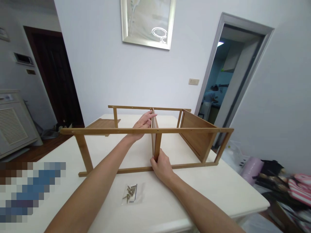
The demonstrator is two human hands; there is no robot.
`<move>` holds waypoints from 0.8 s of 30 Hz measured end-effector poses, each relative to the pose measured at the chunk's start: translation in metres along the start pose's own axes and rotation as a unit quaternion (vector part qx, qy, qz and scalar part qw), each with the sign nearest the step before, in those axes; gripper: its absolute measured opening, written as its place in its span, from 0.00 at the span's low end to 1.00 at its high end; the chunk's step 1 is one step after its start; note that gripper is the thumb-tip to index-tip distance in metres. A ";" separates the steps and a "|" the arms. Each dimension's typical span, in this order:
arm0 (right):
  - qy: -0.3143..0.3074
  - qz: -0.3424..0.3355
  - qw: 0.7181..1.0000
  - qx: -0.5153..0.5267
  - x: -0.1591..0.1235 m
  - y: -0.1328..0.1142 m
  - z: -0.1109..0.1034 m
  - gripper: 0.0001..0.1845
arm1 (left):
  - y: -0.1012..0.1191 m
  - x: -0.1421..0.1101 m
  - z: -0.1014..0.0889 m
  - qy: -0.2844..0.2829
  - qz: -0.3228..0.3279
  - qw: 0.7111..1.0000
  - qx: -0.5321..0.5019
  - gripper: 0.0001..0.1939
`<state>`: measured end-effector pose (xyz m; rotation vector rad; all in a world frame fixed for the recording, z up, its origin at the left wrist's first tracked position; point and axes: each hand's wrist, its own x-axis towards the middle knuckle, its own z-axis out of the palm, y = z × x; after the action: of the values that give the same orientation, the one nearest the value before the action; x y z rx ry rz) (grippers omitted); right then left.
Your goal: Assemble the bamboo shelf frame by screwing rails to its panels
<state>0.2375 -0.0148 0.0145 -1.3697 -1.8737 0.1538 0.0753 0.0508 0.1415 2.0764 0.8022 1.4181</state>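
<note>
A wooden shelf frame [116, 130] lies on its side on the white table [189, 194]. Across its middle stands a wooden shelf board [157, 145], edge toward me. My left hand [143, 124] reaches over the near upper rail and holds the board's far upper part, one finger across its top edge. Low at the near end, my right hand [163, 165] grips the board's bottom corner beside the lower rail [136, 170]. Another board [195, 132] sits at the frame's right end. In front lies a clear bag of screws [131, 193] with a hex key.
A separate wooden panel [103, 123] lies at the table's far left. Bags and other items [272, 176] are piled at the right of the table. Beyond the doorway, a person [208, 102] stands in another room. A framed picture [148, 22] hangs on the wall.
</note>
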 end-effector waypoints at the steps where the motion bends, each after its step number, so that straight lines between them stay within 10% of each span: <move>1: -0.001 0.002 1.000 -0.001 0.000 0.000 0.000 0.04 | 0.005 0.003 0.001 -0.039 0.010 0.999 -0.008 0.21; 5: -0.012 0.016 1.000 -0.006 -0.001 0.000 -0.001 0.04 | 0.014 0.005 0.007 -0.115 0.001 0.993 -0.016 0.21; 17: -0.031 0.018 0.999 -0.021 -0.001 -0.002 -0.006 0.04 | 0.013 0.002 0.012 -0.085 0.010 0.996 -0.005 0.23; 24: 0.016 0.004 0.999 -0.028 -0.010 -0.007 -0.022 0.21 | 0.014 0.000 0.012 -0.075 0.016 0.997 -0.003 0.24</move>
<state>0.2480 -0.0332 0.0279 -1.4111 -1.8591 0.0840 0.0895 0.0407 0.1470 2.1705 0.7074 1.2606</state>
